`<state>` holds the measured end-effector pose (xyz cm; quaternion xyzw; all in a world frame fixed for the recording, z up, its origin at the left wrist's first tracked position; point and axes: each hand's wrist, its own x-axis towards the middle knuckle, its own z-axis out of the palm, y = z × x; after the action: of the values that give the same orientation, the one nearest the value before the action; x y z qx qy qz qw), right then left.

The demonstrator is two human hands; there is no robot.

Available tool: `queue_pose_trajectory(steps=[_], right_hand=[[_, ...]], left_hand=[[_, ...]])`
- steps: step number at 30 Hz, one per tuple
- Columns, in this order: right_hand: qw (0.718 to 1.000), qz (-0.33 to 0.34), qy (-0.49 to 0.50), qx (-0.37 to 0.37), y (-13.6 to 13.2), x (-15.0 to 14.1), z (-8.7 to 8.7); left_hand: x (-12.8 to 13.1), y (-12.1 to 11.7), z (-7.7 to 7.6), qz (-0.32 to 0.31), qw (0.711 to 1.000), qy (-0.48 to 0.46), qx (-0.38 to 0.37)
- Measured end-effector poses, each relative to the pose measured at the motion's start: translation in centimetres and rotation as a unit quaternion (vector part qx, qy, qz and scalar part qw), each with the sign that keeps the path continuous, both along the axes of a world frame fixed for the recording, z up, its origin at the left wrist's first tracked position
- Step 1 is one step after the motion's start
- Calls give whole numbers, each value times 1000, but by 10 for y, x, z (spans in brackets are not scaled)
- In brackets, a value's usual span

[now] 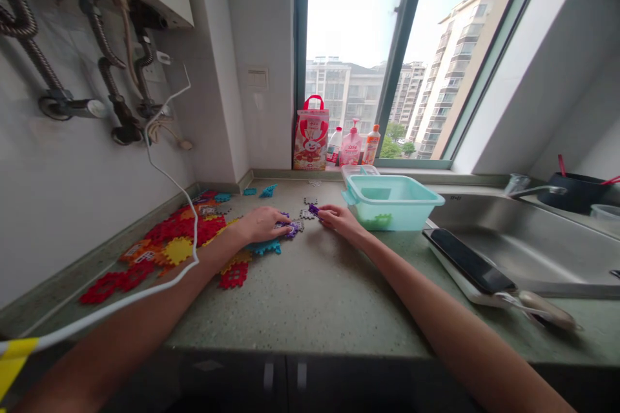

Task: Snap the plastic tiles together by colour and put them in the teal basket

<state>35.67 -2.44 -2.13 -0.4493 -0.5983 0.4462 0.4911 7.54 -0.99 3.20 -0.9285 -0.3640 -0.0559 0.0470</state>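
My left hand (261, 224) reaches over the counter with its thumb and fingers closed around a purple gear-shaped plastic piece (292, 230). A second purple piece (314, 210) is pinched between the fingertips of my right hand (340, 219), a short way to the right. Grey gear-edged pieces (307, 214) lie on the counter between and behind the hands. Close under my left hand are blue pieces (266, 248). Red pieces (186, 230) and a yellow piece (177, 250) spread to the left in a pile, partly covered by my left forearm.
A mint-green plastic bin (411, 210) with green pieces inside stands right of my right hand. A phone (469, 261) lies beside the steel sink (542, 239). The white cable (194, 232) hangs across the left side. Bottles (352, 145) and a red bag (310, 140) stand on the windowsill.
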Motion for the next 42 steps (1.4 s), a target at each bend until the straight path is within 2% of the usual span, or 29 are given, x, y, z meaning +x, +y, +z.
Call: queue_pose_trajectory(steps=[3, 8, 13, 22, 29, 34, 37, 42], right_hand=[[999, -26, -28, 30, 6, 10, -4], [996, -29, -60, 57, 5, 8, -8], [994, -13, -76, 72, 3, 6, -6], [985, -1, -107, 136, -5, 1, -6], [950, 35, -218, 221, -13, -2, -6], [924, 49, -299, 234, -19, -7, -4], [915, 44, -327, 233, -21, -11, -3], [905, -8, -364, 219, -22, -17, -3]], left_hand=[[9, -10, 0, -38, 999, -1, 4], [24, -24, -3, -36, 998, -17, 43], [26, -23, -8, -129, 991, -28, 4], [26, -18, -16, -51, 998, -40, 5], [13, -8, -15, -63, 994, -82, -44], [6, -3, -17, -67, 987, -114, -88], [7, -3, -17, -61, 990, -110, -65], [3, 1, -12, -44, 997, -63, -6]])
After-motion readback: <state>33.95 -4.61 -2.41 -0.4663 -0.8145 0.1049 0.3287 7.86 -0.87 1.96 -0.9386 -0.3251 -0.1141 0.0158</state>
